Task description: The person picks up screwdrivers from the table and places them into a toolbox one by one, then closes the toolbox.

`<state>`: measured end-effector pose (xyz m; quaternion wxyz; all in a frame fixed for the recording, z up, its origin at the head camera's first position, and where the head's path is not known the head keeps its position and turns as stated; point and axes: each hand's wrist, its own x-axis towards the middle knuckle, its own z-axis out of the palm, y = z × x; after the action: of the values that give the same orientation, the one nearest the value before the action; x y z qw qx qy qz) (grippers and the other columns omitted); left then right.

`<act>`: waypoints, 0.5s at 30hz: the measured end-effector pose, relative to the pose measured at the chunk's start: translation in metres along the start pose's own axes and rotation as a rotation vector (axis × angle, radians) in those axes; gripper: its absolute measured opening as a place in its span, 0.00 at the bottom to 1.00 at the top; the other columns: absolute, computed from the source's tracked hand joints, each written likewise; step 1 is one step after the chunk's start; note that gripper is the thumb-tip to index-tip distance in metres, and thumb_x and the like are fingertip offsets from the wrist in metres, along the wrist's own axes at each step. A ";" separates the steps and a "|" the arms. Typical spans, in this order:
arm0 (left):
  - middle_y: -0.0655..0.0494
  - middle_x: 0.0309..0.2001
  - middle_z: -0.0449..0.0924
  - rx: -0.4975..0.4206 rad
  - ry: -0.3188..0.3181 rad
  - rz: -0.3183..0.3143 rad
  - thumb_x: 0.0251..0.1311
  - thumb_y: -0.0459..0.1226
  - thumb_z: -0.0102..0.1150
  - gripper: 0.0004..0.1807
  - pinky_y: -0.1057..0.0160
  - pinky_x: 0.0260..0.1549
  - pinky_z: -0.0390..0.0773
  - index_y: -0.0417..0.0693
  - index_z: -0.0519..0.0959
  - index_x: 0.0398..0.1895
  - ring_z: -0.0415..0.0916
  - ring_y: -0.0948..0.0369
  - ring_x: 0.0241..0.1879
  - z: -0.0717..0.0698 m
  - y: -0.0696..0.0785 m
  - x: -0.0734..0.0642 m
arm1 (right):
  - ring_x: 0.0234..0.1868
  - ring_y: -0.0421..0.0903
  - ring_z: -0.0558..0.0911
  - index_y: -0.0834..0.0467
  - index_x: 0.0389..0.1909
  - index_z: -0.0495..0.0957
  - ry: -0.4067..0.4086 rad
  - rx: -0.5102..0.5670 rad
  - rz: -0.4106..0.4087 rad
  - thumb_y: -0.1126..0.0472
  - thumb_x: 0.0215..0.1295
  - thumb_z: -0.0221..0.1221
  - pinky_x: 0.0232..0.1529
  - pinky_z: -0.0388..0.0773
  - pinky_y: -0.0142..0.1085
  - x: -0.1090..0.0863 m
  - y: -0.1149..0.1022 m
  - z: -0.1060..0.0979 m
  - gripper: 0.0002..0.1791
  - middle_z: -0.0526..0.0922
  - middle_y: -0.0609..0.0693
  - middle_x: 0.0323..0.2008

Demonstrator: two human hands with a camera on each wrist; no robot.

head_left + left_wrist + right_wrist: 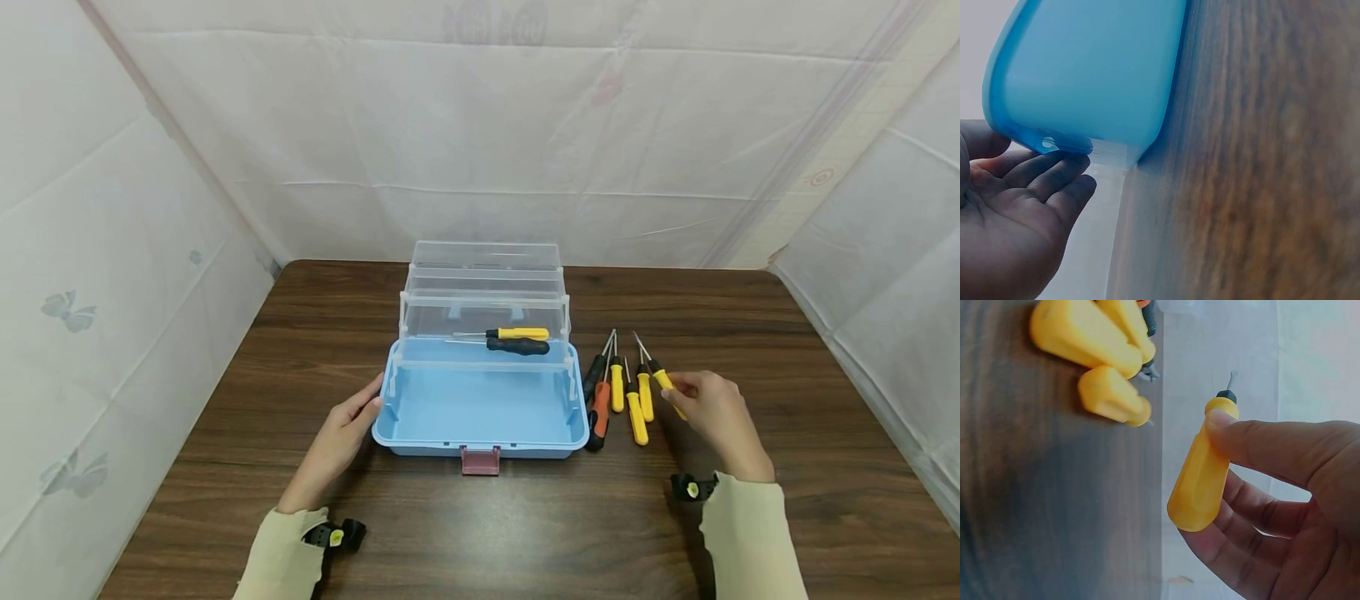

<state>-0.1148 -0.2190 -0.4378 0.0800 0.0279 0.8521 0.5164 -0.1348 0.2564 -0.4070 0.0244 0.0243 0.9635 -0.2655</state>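
Note:
A light blue toolbox (540, 454) stands opened on the table, its clear tiered trays (487, 287) raised at the back. My left hand (337, 437) holds its left side, thumb at the rim and fingers against the wall below. Between thumb and fingers, my right hand (712, 412) grips a yellow-handled screwdriver (1200, 478), its thin shaft pointing away from me. Left of that hand lie several more screwdrivers: yellow ones (637, 417), an orange and black one (600, 414) and a black one (595, 375). A yellow screwdriver (522, 333) and a black screwdriver (517, 346) lie in a clear tray.
A pink latch (480, 461) hangs at the toolbox's front. The dark wooden table (465, 550) reaches to white sheeting (487, 150) at the back and both sides. The loose screwdrivers lie close along the toolbox's right side.

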 end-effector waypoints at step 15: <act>0.43 0.74 0.53 0.002 0.004 -0.003 0.75 0.46 0.38 0.29 0.43 0.69 0.55 0.41 0.56 0.74 0.50 0.46 0.74 0.000 0.001 0.000 | 0.30 0.50 0.78 0.69 0.52 0.79 0.060 -0.022 -0.122 0.62 0.65 0.60 0.23 0.72 0.35 0.011 -0.021 -0.019 0.18 0.81 0.67 0.43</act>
<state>-0.1146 -0.2185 -0.4369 0.0789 0.0259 0.8528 0.5155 -0.1478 0.2488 -0.3805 -0.0206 -0.0268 0.9663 -0.2551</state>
